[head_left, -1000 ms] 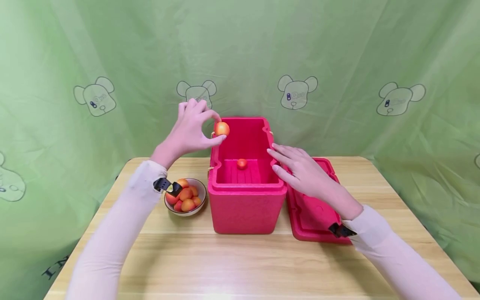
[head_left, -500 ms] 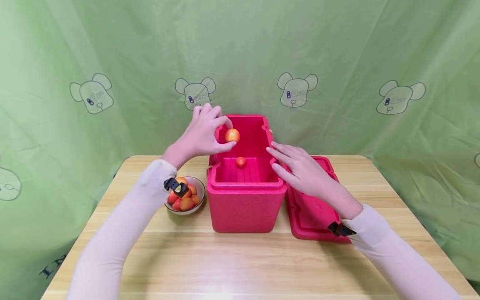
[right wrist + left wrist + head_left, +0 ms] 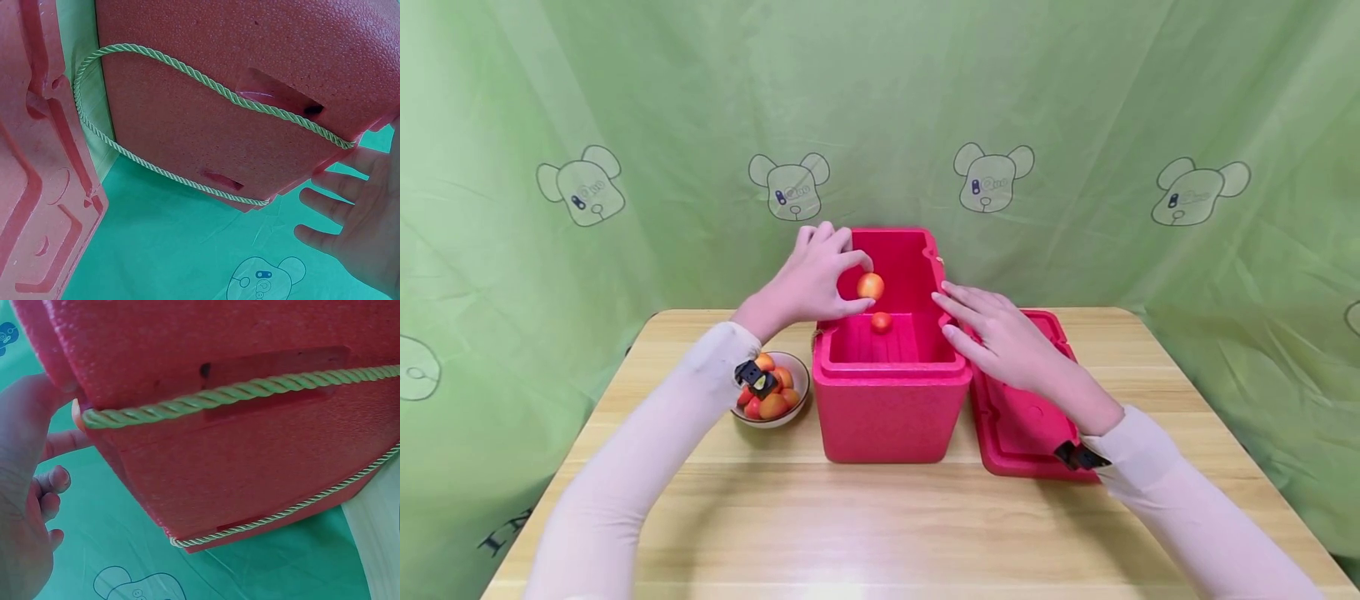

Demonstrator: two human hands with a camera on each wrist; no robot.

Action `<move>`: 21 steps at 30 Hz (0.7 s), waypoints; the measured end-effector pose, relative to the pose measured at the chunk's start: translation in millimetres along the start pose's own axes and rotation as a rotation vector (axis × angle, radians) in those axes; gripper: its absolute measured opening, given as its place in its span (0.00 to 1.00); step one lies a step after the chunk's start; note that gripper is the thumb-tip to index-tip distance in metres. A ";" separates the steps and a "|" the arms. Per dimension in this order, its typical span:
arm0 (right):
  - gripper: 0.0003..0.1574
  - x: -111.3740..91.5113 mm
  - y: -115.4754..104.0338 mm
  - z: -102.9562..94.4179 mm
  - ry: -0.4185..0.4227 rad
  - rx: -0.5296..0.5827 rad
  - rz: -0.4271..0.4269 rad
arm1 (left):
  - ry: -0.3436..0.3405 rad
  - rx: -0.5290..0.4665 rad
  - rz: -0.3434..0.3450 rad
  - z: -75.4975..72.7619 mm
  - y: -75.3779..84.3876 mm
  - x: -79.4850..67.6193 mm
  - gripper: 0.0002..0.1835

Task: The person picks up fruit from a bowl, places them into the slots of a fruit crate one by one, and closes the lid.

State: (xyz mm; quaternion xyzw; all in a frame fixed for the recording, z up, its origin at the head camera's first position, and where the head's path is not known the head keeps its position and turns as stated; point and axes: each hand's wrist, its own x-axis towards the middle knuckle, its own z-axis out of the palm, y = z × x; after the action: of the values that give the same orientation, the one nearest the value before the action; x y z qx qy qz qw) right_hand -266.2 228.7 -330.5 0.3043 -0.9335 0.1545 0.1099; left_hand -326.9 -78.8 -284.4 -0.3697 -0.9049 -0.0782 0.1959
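Shifted toward 5 o'clock, orange fruit (image 3: 871, 287) is pinched by left hand (image 3: 812, 279), red fruit (image 3: 882, 322) in box (image 3: 891, 421) lying between its 5 and 6 o'clock.

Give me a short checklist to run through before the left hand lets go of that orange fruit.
1. Left hand has the orange fruit between thumb and finger: ok.
2. Fruit within the outline of the red box's opening in the head view: ok.
3. Lid off, lying beside the box: ok.
4. Right hand at the rim: ok; how firmly it presses: cannot tell.
5. Box floor free of other fruit: not ok, a red fruit lies there.
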 end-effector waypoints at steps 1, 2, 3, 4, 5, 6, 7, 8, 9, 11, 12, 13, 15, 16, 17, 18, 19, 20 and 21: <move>0.38 0.1 0.0 0.0 -0.001 0.001 0.000 | -0.003 0.001 0.001 0.9 -0.2 -0.5 0.22; 0.38 0.3 0.0 0.1 -0.001 0.002 -0.001 | -0.006 0.002 0.003 2.0 -0.4 -1.0 0.22; 0.38 0.4 0.0 0.2 -0.001 0.002 -0.002 | -0.008 0.004 0.004 3.1 -0.7 -1.4 0.22; 0.38 0.5 0.0 0.3 -0.001 0.002 -0.005 | -0.011 0.005 0.005 4.3 -1.0 -2.0 0.22; 0.38 0.7 0.0 0.5 0.000 0.002 -0.008 | -0.015 0.005 0.004 5.3 -1.0 -2.6 0.22; 0.37 0.7 -0.2 0.5 0.001 0.002 -0.012 | -0.019 0.005 0.003 6.5 -1.2 -3.3 0.22; 0.37 0.8 -0.2 0.8 0.001 0.002 -0.016 | -0.022 0.004 0.002 7.7 -1.2 -4.1 0.22; 0.37 0.8 -0.3 0.9 0.002 0.002 -0.020 | -0.025 0.002 0.000 8.5 -0.9 -4.8 0.22; 0.37 0.8 -0.3 1.2 0.002 0.001 -0.024 | -0.029 -0.001 -0.003 9.4 -0.7 -5.5 0.22; 0.37 0.8 -0.5 1.5 0.002 0.001 -0.028 | -0.033 -0.007 -0.010 10.7 0.1 -6.6 0.22; 0.37 0.8 -0.6 1.7 0.001 0.001 -0.029 | -0.033 -0.012 -0.013 11.4 0.5 -7.0 0.22; 0.37 0.7 -0.7 1.8 0.001 0.001 -0.029 | -0.033 -0.018 -0.017 12.2 1.0 -7.2 0.22; 0.38 0.4 -0.8 1.7 0.001 0.001 -0.026 | -0.034 -0.026 -0.021 13.5 2.4 -7.3 0.22; 0.38 0.1 -0.8 1.6 0.001 0.001 -0.024 | -0.035 -0.027 -0.021 14.2 3.3 -7.2 0.22; 0.38 -0.1 -0.8 1.4 0.002 0.002 -0.022 | -0.035 -0.027 -0.020 14.7 4.4 -7.0 0.22; 0.38 -0.3 -0.8 1.3 0.002 0.003 -0.019 | -0.036 -0.027 -0.019 15.2 5.3 -6.7 0.22; 0.38 -0.6 -0.8 1.1 0.003 0.003 -0.016 | -0.036 -0.023 -0.017 15.3 6.3 -6.3 0.22; 0.38 -0.7 -0.7 1.0 0.003 0.004 -0.013 | -0.036 -0.021 -0.016 15.2 7.5 -6.0 0.22; 0.38 -0.8 -0.6 0.9 0.004 0.005 -0.009 | -0.036 -0.019 -0.016 14.9 8.4 -5.7 0.22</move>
State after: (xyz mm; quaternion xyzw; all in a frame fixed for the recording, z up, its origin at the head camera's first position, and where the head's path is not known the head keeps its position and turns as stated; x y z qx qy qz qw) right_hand -265.3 228.3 -331.4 0.3087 -0.9315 0.1567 0.1116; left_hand -321.7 -72.2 -300.3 -0.3655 -0.9105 -0.0817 0.1752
